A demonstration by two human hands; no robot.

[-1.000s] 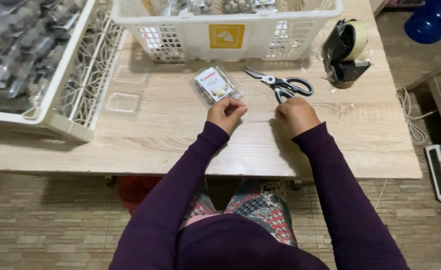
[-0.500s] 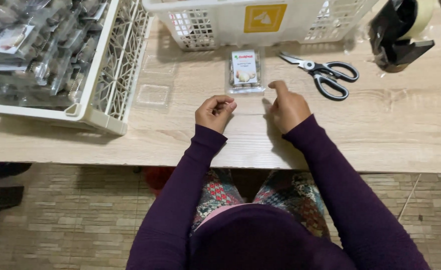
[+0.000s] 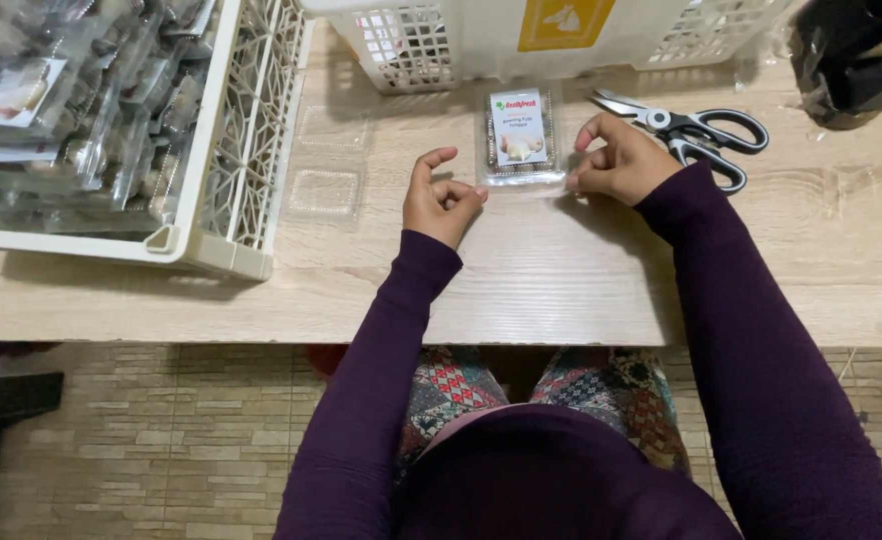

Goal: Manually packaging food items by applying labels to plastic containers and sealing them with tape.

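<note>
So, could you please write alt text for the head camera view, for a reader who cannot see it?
A person in purple sleeves sits at a wooden table, the right hand touching a small clear labelled pack and the left hand curled beside it. Scissors lie to the right, and a white crate of packs stands on the left.

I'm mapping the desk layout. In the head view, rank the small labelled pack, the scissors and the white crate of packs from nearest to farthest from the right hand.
From the right hand:
1. Small labelled pack, touching the fingertips, just to its left.
2. Scissors, just beyond it, toward the right.
3. White crate of packs, far left of the table.
</note>
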